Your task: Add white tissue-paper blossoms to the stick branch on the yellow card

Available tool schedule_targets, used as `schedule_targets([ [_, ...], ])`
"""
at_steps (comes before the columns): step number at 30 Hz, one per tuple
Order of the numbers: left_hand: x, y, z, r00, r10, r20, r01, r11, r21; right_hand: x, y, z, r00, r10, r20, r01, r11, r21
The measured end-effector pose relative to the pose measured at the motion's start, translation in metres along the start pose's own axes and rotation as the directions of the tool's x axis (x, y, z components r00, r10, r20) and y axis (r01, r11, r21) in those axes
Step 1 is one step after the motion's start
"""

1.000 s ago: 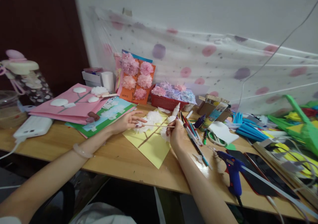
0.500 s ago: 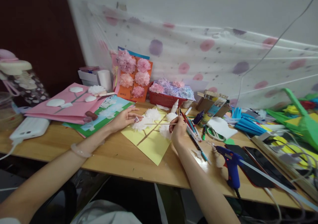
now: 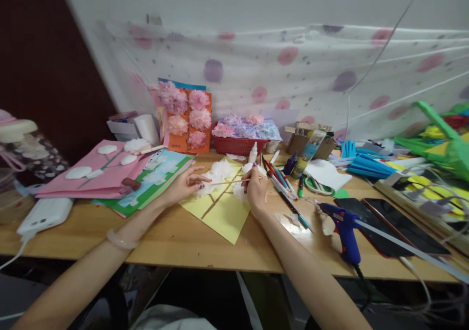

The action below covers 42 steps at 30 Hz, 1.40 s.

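Observation:
A yellow sheet of paper [image 3: 225,222] lies on the table, with a brown branch shape [image 3: 216,199] on it. Fluffy white tissue paper [image 3: 222,170] sits around the branch's upper part. My right hand [image 3: 257,191], at the sheet's right edge, is closed on a thin wooden stick [image 3: 234,181]. The stick points left across the sheet, its tip close to my left fingertips. My left hand [image 3: 186,183] hovers by the white tissue at the sheet's left, fingers apart; whether it touches the tissue is unclear.
A blue glue gun [image 3: 344,230] and two phones [image 3: 405,225] lie to the right, near pens [image 3: 284,181]. A white glue bottle [image 3: 253,154] stands behind the sheet. At the back is a red basket [image 3: 238,146] of tissue flowers. Pink paper [image 3: 106,166] lies left.
The whole view has shifted slightly. My right hand has turned a little, and the stick's tip now lies nearer my left fingertips. The yellow sheet looks unchanged.

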<state>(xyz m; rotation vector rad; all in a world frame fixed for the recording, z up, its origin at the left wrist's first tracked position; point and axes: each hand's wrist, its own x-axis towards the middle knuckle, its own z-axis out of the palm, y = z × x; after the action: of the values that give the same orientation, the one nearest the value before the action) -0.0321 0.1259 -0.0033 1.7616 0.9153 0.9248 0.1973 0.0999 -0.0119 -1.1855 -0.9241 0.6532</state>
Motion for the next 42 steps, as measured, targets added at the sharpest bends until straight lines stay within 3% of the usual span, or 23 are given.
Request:
schedule_targets([
  [7,0.009,-0.002,0.019,0.99,0.09,-0.106,-0.064,0.972,0.228,-0.001,-0.007,0.001,0.999,-0.041,-0.029,0.041,0.999,0.007],
  [15,0.009,-0.006,0.017,0.978,0.174,-0.115,-0.103,0.881,0.462,-0.003,-0.01,0.001,0.997,-0.058,-0.043,0.06,0.997,0.057],
  [23,0.008,-0.003,0.016,0.977,0.177,-0.122,-0.101,0.878,0.467,-0.007,-0.013,-0.003,0.98,-0.183,-0.073,0.184,0.983,0.006],
  [29,0.008,-0.005,0.015,0.974,0.191,-0.12,-0.115,0.878,0.464,-0.01,-0.009,-0.001,0.974,-0.214,0.067,0.216,0.976,-0.019],
  [42,0.009,-0.008,0.013,0.977,0.201,-0.07,-0.143,0.865,0.48,-0.015,-0.01,0.001,0.977,-0.18,0.116,0.183,0.983,-0.015],
])
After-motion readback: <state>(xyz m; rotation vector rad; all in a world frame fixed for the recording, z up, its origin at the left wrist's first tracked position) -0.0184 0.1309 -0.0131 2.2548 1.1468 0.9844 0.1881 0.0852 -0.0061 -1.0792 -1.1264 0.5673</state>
